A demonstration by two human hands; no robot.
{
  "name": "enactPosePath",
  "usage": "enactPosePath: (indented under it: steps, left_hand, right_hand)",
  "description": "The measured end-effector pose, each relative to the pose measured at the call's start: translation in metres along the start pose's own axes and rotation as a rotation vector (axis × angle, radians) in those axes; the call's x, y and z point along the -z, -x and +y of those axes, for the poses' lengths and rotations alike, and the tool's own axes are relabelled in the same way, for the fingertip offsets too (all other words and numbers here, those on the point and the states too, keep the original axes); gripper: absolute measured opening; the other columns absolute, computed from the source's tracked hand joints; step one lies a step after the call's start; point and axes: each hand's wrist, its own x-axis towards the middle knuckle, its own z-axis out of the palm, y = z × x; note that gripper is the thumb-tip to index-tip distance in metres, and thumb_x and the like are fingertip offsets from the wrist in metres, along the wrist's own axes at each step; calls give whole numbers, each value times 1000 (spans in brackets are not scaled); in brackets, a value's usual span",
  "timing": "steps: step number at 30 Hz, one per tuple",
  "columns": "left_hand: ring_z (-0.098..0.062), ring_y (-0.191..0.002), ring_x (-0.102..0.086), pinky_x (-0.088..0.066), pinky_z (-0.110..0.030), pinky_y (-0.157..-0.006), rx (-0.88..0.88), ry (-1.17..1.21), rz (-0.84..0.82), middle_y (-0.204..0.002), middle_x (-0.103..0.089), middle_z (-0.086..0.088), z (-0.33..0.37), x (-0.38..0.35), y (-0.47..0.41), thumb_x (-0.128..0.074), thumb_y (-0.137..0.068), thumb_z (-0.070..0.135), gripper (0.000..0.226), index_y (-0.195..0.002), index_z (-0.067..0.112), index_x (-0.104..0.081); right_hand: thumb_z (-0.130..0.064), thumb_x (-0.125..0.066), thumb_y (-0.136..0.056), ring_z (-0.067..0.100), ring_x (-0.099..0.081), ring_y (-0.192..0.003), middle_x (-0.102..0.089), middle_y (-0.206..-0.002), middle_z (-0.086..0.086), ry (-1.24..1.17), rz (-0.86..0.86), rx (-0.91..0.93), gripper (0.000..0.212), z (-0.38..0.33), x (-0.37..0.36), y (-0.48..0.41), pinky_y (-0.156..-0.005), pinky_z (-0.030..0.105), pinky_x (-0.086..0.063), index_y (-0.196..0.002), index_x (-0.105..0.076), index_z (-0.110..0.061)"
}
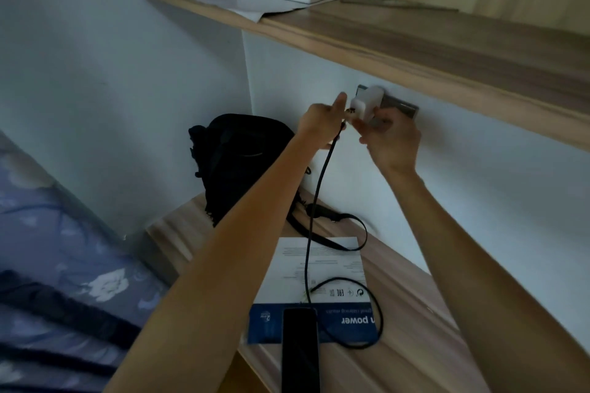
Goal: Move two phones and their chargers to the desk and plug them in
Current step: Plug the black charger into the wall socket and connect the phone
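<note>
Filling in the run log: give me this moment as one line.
left hand: holds black cable plug end | right hand: steadies white charger at wall socket | phone: on desk

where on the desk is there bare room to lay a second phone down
Bare wood lies right of the blue-and-white sheet, out to the desk front edge. A smaller strip lies left of the sheet, before the black bag. The sheet is crowded by the phone and black cable.
</note>
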Motion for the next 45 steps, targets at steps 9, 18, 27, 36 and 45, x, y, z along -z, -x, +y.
enactPosePath:
  steps: [9,18,27,36,45]
  left_hand:
    - [-20,-91,-67,-53,-37,-85,78,155,-27,-105,-74,-13,-80,0,43,-29,-99,61,69,-115,7,-70]
    - [-14,-101,-62,-47,-36,-95,122,109,-193,-106,-70,-1,-175,-32,94,-28,-103,52,47,-101,29,-69]
    - [-19,-76,-56,-38,-25,-60,153,-186,-166,-80,-63,-4,-226,-59,123,-46,-102,29,32,-94,3,-64]
    - [-26,-128,-51,-42,-32,-105,-542,-140,226,-143,-51,-15,-56,-35,70,-48,-97,8,51,-147,7,-40]
    - [-30,-135,-49,-41,-41,-110,-742,-389,219,-141,-57,-16,-9,-32,46,-45,-97,3,44,-141,3,-50]
  right_hand:
    - [-25,-68,-91,19,-73,-72,-74,-91,9,22,-225,-2,35,25,29,46,-77,41,-60,-125,-63,-15]
    - [-28,-61,-96,9,-69,-76,-75,-81,-2,159,-500,-110,16,81,37,129,-72,10,-50,-99,-74,-19]
    - [-22,-56,-99,29,-69,-90,-73,-101,15,178,-603,-288,25,124,41,173,-83,38,-56,-108,-70,-5]
    - [-18,-55,-99,17,-64,-107,-66,-124,7,196,-375,-12,38,74,46,113,-93,20,-45,-137,-55,-13]
    - [-10,-50,-98,22,-64,-109,-66,-122,10,-13,-326,97,34,-4,11,33,-84,26,-51,-131,-54,-6]
